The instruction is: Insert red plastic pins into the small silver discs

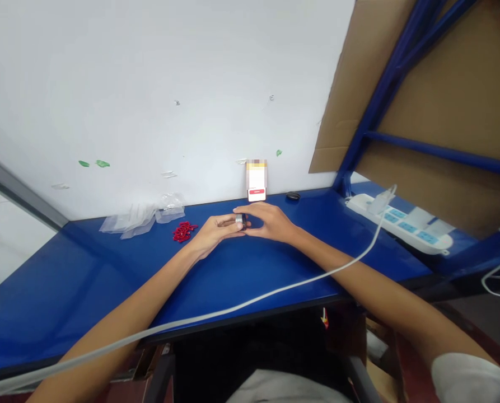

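A small silver-and-black cylindrical piece (pixel 240 220) is held between my two hands above the blue table. My left hand (pixel 216 232) closes on its silver side, the thumb lying along the front. From the other side, my right hand (pixel 270 221) grips its black end with thumb and fingers. The piece is small and partly covered by fingers, so its exact kind does not show. To the left of my left hand lies a pile of small red pieces (pixel 184 231). Just behind my hands a phone (pixel 257 180) with a lit screen leans upright against the wall.
Clear plastic bags (pixel 138 218) lie at the back left of the blue table (pixel 241 280). A black oval object (pixel 292 196) sits near the wall. On the right is a white power strip (pixel 401 224); its white cable (pixel 275 291) crosses in front of both forearms.
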{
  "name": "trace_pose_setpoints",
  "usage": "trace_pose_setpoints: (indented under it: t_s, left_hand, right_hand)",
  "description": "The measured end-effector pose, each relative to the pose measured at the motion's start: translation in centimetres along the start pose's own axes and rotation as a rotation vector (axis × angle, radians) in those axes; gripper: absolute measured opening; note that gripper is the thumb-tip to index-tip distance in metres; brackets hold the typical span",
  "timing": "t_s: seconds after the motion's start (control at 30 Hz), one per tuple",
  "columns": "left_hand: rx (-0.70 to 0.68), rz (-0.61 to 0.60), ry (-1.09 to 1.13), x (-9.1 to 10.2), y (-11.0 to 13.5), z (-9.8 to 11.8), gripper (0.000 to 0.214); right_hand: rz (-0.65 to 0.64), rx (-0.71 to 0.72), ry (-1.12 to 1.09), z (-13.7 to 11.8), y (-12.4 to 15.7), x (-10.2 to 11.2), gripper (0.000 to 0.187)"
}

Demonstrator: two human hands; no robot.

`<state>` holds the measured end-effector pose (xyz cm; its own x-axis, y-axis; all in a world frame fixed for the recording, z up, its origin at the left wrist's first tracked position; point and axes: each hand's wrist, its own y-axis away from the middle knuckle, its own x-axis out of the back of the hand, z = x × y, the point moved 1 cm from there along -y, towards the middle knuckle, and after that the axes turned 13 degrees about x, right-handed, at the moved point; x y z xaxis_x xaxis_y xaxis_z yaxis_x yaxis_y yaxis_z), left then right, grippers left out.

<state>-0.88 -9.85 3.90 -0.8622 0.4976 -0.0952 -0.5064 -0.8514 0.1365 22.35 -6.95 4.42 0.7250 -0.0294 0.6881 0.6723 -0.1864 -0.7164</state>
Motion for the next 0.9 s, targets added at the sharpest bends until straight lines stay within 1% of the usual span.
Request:
trace_pose_setpoints:
  t_s: [0.13,0.23,0.33,0.37,0.43,0.47,0.5,0.53,0.6,0.7,0.73,0.8,0.9]
  left_hand:
    - [0.010,0.071,-0.012,-0.2,0.1,0.0,0.048]
    - [-0.024,0.139,-0.045,-0.5,0.0,0.0,0.046]
    - [-0.074,0.219,-0.134,-0.8,0.1,0.1,0.044]
    - [-0.088,0.242,-0.176,-0.8,0.1,0.1,0.045]
    - [-0.120,0.294,-0.294,-0.7,0.2,0.3,0.048]
    - [-0.147,0.326,-0.379,-0.6,0.3,0.4,0.047]
    - [-0.179,0.358,-0.482,-0.4,0.4,0.6,0.044]
    - [-0.214,0.389,-0.596,-0.3,0.6,0.7,0.040]
    - [-0.277,0.447,-0.815,0.0,0.7,1.1,0.032]
    - [-0.311,0.492,-1.064,0.3,0.8,1.3,0.028]
    - [-0.313,0.496,-1.131,0.3,0.8,1.4,0.028]
    - [-0.309,0.489,-1.240,0.1,0.8,1.4,0.028]
    - [-0.298,0.473,-1.324,-0.4,0.9,1.5,0.027]
  right_hand:
    - [-0.002,0.062,-0.002,0.0,0.2,-0.1,0.054]
    - [0.010,0.048,-0.018,0.0,0.2,-0.3,0.058]
    - [0.003,0.024,-0.053,-0.1,0.0,-0.3,0.064]
    - [-0.012,0.008,-0.070,0.0,-0.1,-0.3,0.070]
    - [-0.049,-0.052,-0.119,0.2,-0.2,-0.1,0.091]
    - [-0.062,-0.089,-0.151,0.4,-0.1,0.0,0.101]
    - [-0.064,-0.125,-0.192,0.7,0.0,-0.1,0.106]
    - [-0.058,-0.157,-0.245,0.9,0.1,-0.2,0.104]
    - [-0.037,-0.232,-0.392,1.5,0.5,-0.6,0.089]
    - [0.008,-0.450,-0.607,2.1,0.6,-1.7,0.060]
    - [0.007,-0.531,-0.656,2.1,0.5,-2.0,0.055]
    - [-0.016,-0.656,-0.723,1.8,0.1,-2.2,0.054]
    - [-0.048,-0.754,-0.811,0.8,-0.7,-2.1,0.057]
